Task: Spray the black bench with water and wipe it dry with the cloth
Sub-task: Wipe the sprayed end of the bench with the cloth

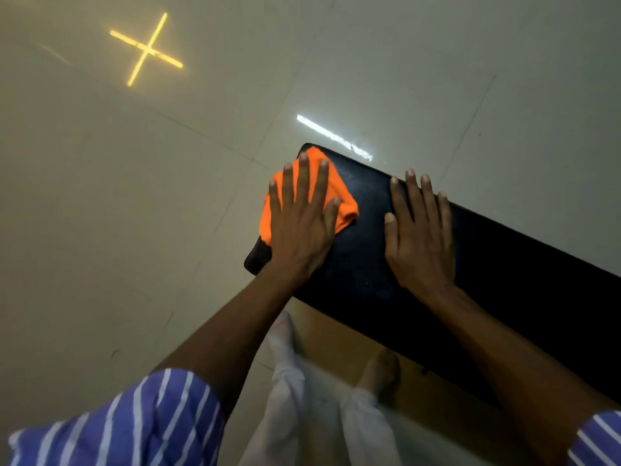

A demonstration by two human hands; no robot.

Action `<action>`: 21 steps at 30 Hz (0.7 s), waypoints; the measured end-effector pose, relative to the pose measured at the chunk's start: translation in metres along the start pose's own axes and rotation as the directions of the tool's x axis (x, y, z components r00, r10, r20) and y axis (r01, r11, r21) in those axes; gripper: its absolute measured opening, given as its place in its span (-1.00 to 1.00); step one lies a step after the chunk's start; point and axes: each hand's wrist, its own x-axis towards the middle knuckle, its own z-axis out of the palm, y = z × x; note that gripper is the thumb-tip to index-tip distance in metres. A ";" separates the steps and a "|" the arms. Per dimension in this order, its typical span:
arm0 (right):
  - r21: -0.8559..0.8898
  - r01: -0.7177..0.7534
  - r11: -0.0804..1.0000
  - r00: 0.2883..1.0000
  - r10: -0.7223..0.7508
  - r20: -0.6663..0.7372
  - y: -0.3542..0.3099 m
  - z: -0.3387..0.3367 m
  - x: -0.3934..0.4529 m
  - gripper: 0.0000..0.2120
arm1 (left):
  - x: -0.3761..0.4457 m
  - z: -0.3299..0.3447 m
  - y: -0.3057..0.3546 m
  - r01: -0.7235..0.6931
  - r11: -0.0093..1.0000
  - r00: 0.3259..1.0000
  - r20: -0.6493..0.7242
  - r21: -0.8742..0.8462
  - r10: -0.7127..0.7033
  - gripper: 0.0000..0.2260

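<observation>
A long black padded bench runs from the centre of the view toward the lower right. An orange cloth lies folded on its rounded left end. My left hand presses flat on the cloth with fingers spread, covering most of it. My right hand rests flat on the bare bench top just right of the cloth, fingers together, holding nothing. Faint damp smears show on the black surface between the hands. No spray bottle is in view.
Pale glossy floor tiles surround the bench, with a yellow cross-shaped light reflection at the upper left and a white light streak behind the bench end. My legs in white trousers and my feet stand close under the bench's near edge.
</observation>
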 end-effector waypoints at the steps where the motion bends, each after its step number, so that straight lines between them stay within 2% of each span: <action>1: -0.008 0.003 1.000 1.000 -0.003 -0.004 0.000 0.001 0.000 -0.44 | 0.019 -0.001 0.005 -0.012 1.000 1.000 0.000 -0.007 0.012 -0.44; 4: -0.011 0.015 1.000 1.000 -0.016 -0.018 0.002 0.005 -0.001 -0.45 | 0.053 -0.004 0.009 -0.045 0.999 0.999 -0.002 -0.029 0.045 -0.46; 6: -0.012 0.023 1.000 1.000 -0.023 -0.010 0.003 0.006 0.000 -0.45 | 0.046 -0.003 0.005 -0.014 0.998 1.000 -0.027 -0.057 0.013 -0.47; 9: -0.006 0.009 1.000 1.000 -0.009 -0.003 0.001 0.004 0.000 -0.45 | 0.006 -0.001 -0.006 0.061 0.986 0.997 -0.041 -0.154 -0.068 -0.47; 11: 0.008 0.008 1.000 1.000 -0.008 0.013 -0.001 0.001 0.000 -0.45 | -0.035 0.000 -0.013 0.104 0.983 0.994 -0.029 -0.154 -0.110 -0.46; 14: 0.017 0.009 1.000 0.999 -0.009 0.049 -0.001 -0.001 -0.001 -0.45 | -0.109 0.009 -0.023 0.083 0.993 0.996 -0.024 -0.084 -0.085 -0.46; 16: 0.024 0.005 1.000 0.998 -0.006 0.061 -0.002 -0.004 -0.001 -0.45 | -0.147 0.020 -0.027 0.084 0.991 0.996 -0.013 -0.108 -0.085 -0.45; 21: 0.042 0.015 0.999 0.997 -0.018 0.070 -0.004 -0.005 -0.002 -0.45 | -0.133 0.037 -0.009 0.210 0.972 0.970 -0.100 -0.103 -0.220 -0.45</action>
